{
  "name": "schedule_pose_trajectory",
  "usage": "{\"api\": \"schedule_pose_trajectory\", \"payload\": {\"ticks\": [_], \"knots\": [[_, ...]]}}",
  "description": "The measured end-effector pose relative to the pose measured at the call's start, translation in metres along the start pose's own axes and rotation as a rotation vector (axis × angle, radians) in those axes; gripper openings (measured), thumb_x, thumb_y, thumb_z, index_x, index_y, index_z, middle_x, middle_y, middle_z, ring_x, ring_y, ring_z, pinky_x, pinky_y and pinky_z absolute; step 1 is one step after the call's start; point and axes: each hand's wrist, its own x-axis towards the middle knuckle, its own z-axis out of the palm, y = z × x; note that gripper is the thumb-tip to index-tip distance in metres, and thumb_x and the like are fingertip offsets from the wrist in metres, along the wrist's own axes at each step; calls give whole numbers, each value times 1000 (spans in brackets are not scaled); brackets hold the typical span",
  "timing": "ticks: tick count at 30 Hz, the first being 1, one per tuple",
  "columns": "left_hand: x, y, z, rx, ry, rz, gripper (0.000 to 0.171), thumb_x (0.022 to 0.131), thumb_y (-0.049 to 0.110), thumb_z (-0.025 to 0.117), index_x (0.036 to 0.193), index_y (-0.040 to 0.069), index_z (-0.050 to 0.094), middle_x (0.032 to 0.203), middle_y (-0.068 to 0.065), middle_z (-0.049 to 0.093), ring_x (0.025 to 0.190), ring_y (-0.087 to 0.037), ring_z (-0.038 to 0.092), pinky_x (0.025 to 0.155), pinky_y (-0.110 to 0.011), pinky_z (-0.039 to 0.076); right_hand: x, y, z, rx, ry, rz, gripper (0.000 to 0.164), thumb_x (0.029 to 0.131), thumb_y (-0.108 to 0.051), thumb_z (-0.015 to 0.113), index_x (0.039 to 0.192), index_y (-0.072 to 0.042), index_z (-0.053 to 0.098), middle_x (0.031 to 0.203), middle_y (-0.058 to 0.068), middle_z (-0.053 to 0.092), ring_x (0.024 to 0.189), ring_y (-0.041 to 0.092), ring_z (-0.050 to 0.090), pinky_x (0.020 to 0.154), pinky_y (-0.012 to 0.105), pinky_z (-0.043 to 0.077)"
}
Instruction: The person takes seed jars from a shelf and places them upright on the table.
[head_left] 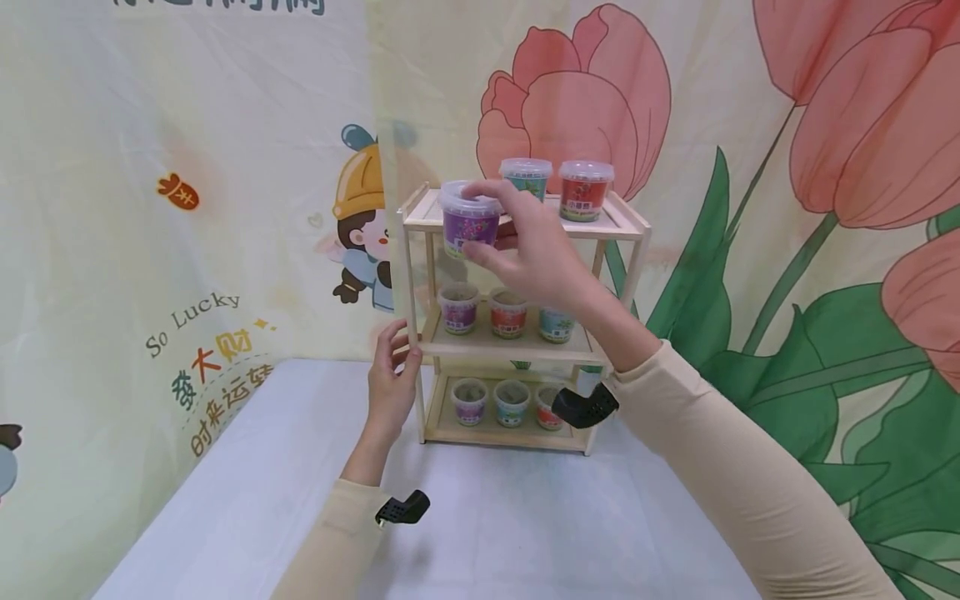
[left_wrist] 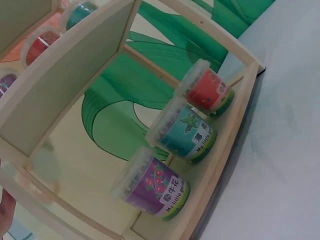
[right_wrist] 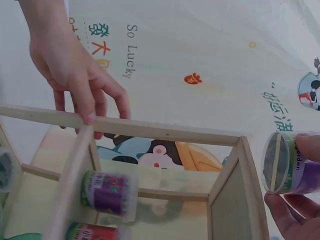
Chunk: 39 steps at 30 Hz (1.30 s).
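Note:
My right hand [head_left: 538, 242] grips a lidded plastic cup [head_left: 469, 222] with a purple flower label, thumb on the near side and fingers over the lid and far side. The cup is in front of the left end of the top tier of a wooden three-tier shelf [head_left: 510, 354]. In the right wrist view, the held cup [right_wrist: 283, 162] appears at the right edge, beside the shelf frame. My left hand [head_left: 393, 387] holds the shelf's left side at the middle tier, its thumb on the front post and fingers behind the side rail.
On the top tier stand a teal cup [head_left: 527, 177] and a red cup [head_left: 585, 193]. The middle tier carries purple, red and teal cups [head_left: 459, 315]. Along the bottom tier are purple [left_wrist: 159, 192], teal [left_wrist: 186, 136] and red [left_wrist: 207, 92] cups. A patterned cloth [head_left: 247, 167] hangs behind.

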Motion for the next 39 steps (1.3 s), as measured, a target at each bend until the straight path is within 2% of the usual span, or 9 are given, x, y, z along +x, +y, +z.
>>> {"api": "schedule_pose_trajectory", "payload": {"ticks": [3,8,11,17,21,27,35,39], "knots": [[1,-7,-1,4,7,20,47,111,15,56,154,29,46,142,-14,58,124,-29,57,98,-46,47,-22,4,3,14,-29,-11,61,99,-11,77,153,-14,49,146,13,56,116,25,67,99,38,57],[2,-9,-1,-8,11,39,46,110,17,56,153,29,48,140,-12,58,121,-26,58,96,-43,48,-60,13,15,3,-63,-22,66,96,-9,79,155,-12,49,141,14,55,115,24,62,96,42,58],[4,-9,0,3,-2,42,46,111,19,56,154,30,47,140,-11,57,122,-27,58,98,-44,48,-81,22,27,-11,-81,8,68,95,-9,81,155,-13,51,136,14,55,116,24,60,97,41,59],[2,-4,1,21,-3,39,47,111,17,56,155,30,45,141,-13,56,124,-30,58,101,-50,48,-111,44,59,70,-118,83,66,94,-9,82,154,-18,54,131,10,58,119,22,60,98,39,59],[2,-11,-1,42,-3,54,48,111,18,56,155,33,45,140,-11,57,122,-28,60,100,-47,50,-126,54,79,106,-114,127,65,93,-8,83,152,-19,56,134,11,58,121,24,61,97,38,59],[3,-11,-5,50,-3,85,47,111,17,56,155,31,46,138,-10,58,120,-27,61,97,-44,50,-140,63,103,135,-89,188,64,92,-8,84,150,-19,58,140,12,57,124,27,61,97,41,59],[4,-13,-4,53,-19,98,47,111,19,57,155,31,46,136,-11,58,119,-27,61,96,-44,50,-160,77,136,193,-47,280,65,89,-3,85,147,-21,59,131,9,57,119,23,61,95,41,60],[2,-13,-4,43,-13,92,47,111,19,57,155,31,46,137,-10,57,120,-27,60,97,-44,50,-167,84,153,212,-38,297,66,88,-2,86,146,-19,59,128,11,57,117,23,61,94,42,60]]}}
